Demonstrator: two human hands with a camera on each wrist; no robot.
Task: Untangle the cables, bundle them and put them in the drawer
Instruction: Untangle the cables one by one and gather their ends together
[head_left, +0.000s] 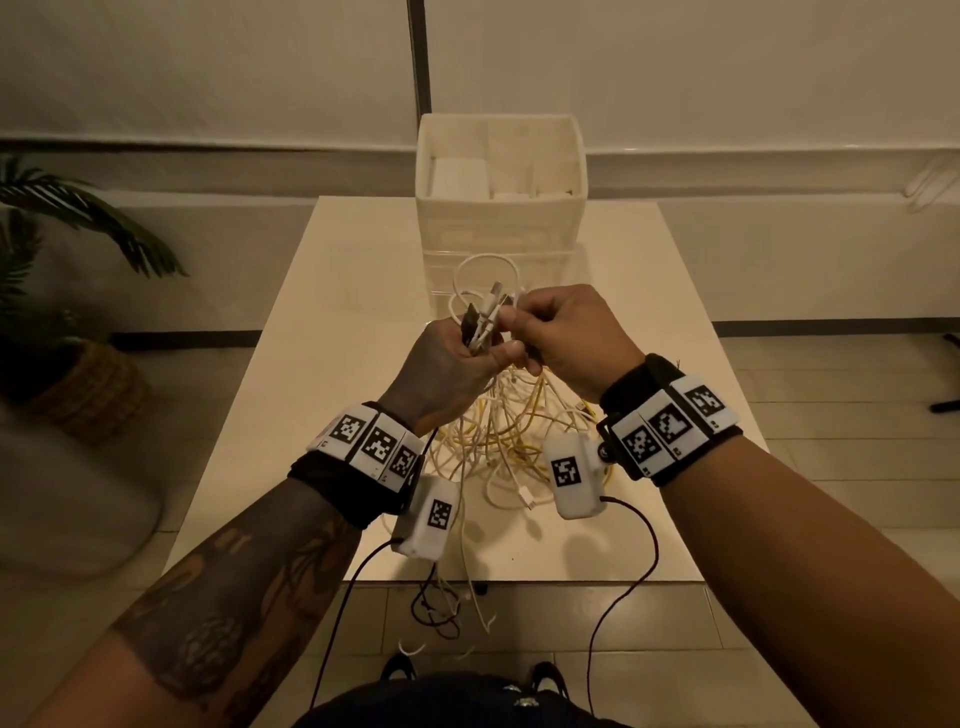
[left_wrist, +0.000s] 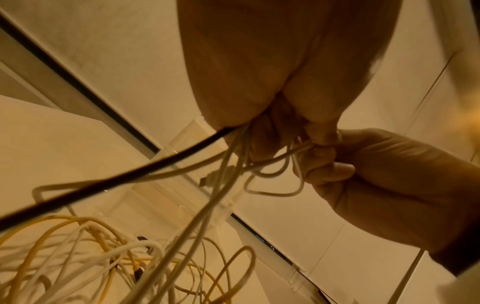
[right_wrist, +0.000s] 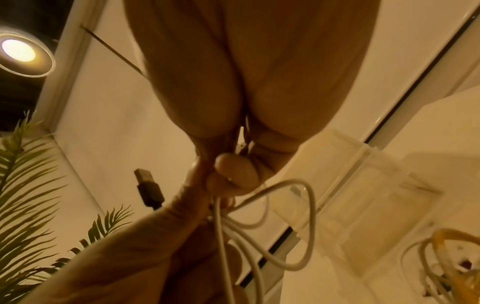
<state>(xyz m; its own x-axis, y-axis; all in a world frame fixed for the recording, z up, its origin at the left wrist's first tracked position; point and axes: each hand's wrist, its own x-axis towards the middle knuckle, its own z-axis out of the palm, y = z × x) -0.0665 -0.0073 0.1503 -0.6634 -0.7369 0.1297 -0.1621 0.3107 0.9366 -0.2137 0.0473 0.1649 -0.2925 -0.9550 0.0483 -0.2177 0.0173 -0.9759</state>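
Both hands are raised over the table (head_left: 322, 332), close together. My left hand (head_left: 480, 353) grips a bunch of cable ends (head_left: 485, 319): a black USB plug (right_wrist: 148, 185) and several white plugs sticking up from the fist. My right hand (head_left: 517, 325) pinches one white cable (left_wrist: 293, 151) right beside the left fist. From both hands the cords hang down into a tangle of white and yellow cables (head_left: 493, 436) lying on the table. The white drawer unit (head_left: 501, 208) stands behind them, with a clear drawer (head_left: 441, 270) at its base.
Some cable ends dangle over the table's near edge (head_left: 457, 608). A potted plant (head_left: 78, 374) stands on the floor to the left. Black cords from the wrist cameras hang below my forearms (head_left: 623, 587).
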